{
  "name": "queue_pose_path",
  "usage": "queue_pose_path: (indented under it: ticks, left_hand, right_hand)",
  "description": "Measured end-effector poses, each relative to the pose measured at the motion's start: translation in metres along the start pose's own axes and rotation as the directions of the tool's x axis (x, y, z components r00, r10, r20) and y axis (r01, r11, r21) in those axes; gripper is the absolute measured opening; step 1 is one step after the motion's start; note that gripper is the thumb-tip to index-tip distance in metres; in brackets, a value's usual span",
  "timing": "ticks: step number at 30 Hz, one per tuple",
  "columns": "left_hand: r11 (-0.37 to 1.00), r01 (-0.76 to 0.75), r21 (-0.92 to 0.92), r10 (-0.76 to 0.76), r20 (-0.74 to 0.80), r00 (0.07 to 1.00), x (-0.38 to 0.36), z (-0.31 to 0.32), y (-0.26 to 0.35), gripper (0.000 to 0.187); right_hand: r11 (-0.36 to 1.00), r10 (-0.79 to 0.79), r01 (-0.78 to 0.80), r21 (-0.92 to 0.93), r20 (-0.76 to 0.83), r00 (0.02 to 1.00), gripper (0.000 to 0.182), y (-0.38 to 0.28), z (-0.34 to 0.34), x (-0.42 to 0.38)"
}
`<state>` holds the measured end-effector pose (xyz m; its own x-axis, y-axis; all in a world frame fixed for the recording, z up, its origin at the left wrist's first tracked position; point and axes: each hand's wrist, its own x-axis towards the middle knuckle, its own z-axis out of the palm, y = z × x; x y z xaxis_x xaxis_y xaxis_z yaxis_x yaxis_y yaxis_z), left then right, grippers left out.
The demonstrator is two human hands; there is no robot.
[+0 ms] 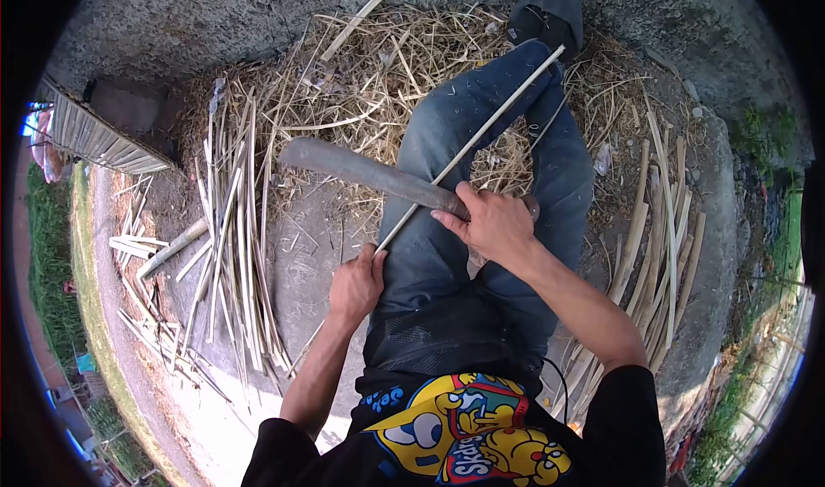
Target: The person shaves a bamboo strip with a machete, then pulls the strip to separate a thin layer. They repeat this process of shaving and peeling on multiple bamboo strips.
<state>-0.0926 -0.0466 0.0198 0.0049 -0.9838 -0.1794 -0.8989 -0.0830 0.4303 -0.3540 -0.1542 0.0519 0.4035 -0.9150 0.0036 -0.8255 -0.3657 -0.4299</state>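
My right hand (498,220) is wrapped round the handle of a machete (361,168), whose broad dark blade points to the left over my thigh. A long thin bamboo strip (490,128) runs diagonally across my jeans, from near my foot down to my left hand. My left hand (357,282) pinches the lower end of this strip beside my left thigh. The blade crosses over the strip just left of the handle. Part of the handle is hidden under my right fingers, and its butt shows past them.
Split bamboo strips (232,255) lie in a pile on the left, and thicker pieces (653,238) on the right. Shavings (361,91) cover the ground ahead, up to a rough concrete wall (215,23). A slatted bamboo panel (103,134) stands at the far left.
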Motion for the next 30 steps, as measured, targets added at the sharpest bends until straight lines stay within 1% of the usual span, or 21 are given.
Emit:
queue_pose_path:
  ticks: [1,3,5,6,7,9,11,13,14,16,18,20,21,22,23,24,25,28,30]
  left_hand:
    - [1.000,0.011,0.020,-0.011,0.000,1.000,-0.009,0.001,-0.013,0.029]
    - [0.999,0.022,0.032,-0.022,0.002,1.000,-0.014,-0.001,-0.018,0.029]
    - [0.996,0.027,0.089,-0.026,-0.003,1.000,-0.020,-0.006,-0.012,0.027]
    - [0.995,0.008,0.095,-0.007,-0.011,1.000,-0.017,-0.003,-0.011,0.027]
    - [0.996,0.011,0.089,-0.009,-0.022,1.000,-0.015,-0.002,-0.008,0.027]
    - [0.998,-0.009,0.057,0.009,-0.007,1.000,-0.010,0.001,-0.005,0.028]
    - [0.998,-0.011,0.059,0.012,-0.010,1.000,-0.009,-0.001,0.007,0.028]
    - [0.998,-0.015,0.064,0.017,-0.030,0.999,-0.007,-0.001,0.007,0.028]
    - [0.998,0.007,0.067,-0.006,-0.020,1.000,-0.014,0.001,-0.001,0.028]
    - [0.997,0.032,0.075,-0.032,-0.003,0.999,-0.017,-0.006,-0.002,0.028]
    - [0.996,0.009,0.083,-0.009,0.003,1.000,-0.017,-0.011,0.001,0.027]
    - [0.995,0.033,0.092,-0.033,0.003,0.999,-0.028,-0.007,-0.015,0.026]
    - [0.993,0.046,0.110,-0.048,0.014,0.999,-0.034,-0.007,-0.023,0.025]
    - [0.993,0.048,0.107,-0.050,0.015,0.999,-0.041,-0.008,-0.027,0.025]
    - [0.992,0.063,0.110,-0.065,0.008,0.998,-0.051,-0.010,-0.029,0.024]
    - [0.990,0.077,0.115,-0.078,0.003,0.997,-0.060,-0.013,-0.032,0.023]
    - [0.991,0.079,0.111,-0.078,-0.010,0.997,-0.059,-0.010,-0.037,0.023]
    - [0.994,0.097,0.049,-0.095,-0.037,0.995,-0.064,0.007,-0.044,0.021]
    - [0.994,0.100,0.032,-0.100,-0.012,0.995,-0.067,0.006,-0.042,0.020]
  right_hand:
    - [0.999,0.045,-0.045,-0.010,-0.043,0.998,0.050,0.016,-0.007,0.005]
    - [0.960,0.267,-0.256,0.117,-0.096,0.959,0.052,0.058,-0.034,0.023]
    - [0.937,0.315,-0.290,0.193,-0.108,0.943,0.055,0.088,-0.041,0.030]
    - [0.943,0.324,-0.311,0.118,-0.106,0.940,0.055,0.086,-0.048,0.032]
    - [0.947,0.313,-0.301,0.112,-0.111,0.943,0.055,0.080,-0.051,0.033]
    - [0.945,0.257,-0.249,0.213,-0.012,0.966,0.057,0.054,-0.044,0.019]
    - [0.991,0.114,-0.111,0.076,-0.039,0.993,0.059,0.025,-0.012,0.001]
    - [0.999,-0.029,0.027,0.023,0.108,0.994,0.061,0.004,0.005,-0.010]
    - [0.997,-0.081,0.081,0.019,0.028,0.996,0.058,0.004,0.015,-0.012]
    - [0.997,-0.077,0.077,0.018,-0.004,0.997,0.057,0.012,0.019,-0.010]
    - [0.996,-0.091,0.089,-0.027,-0.071,0.993,0.054,0.022,0.016,-0.008]
    - [0.997,0.007,-0.020,-0.080,-0.167,0.986,0.054,0.041,0.000,0.004]
    - [0.971,0.213,-0.230,-0.064,-0.197,0.957,0.055,0.058,-0.018,0.014]
    - [0.915,0.392,-0.354,0.194,-0.217,0.894,0.054,0.090,-0.035,0.025]
    - [0.883,0.450,-0.395,0.253,-0.220,0.865,0.053,0.114,-0.052,0.033]
    - [0.893,0.435,-0.364,0.266,-0.293,0.851,0.052,0.143,-0.051,0.036]
    - [0.913,0.403,-0.354,0.202,-0.318,0.858,0.054,0.144,-0.058,0.033]
    - [0.905,0.413,-0.351,0.242,-0.293,0.862,0.056,0.133,-0.049,0.021]
    - [0.886,0.446,-0.363,0.289,-0.313,0.839,0.059,0.130,-0.044,0.015]
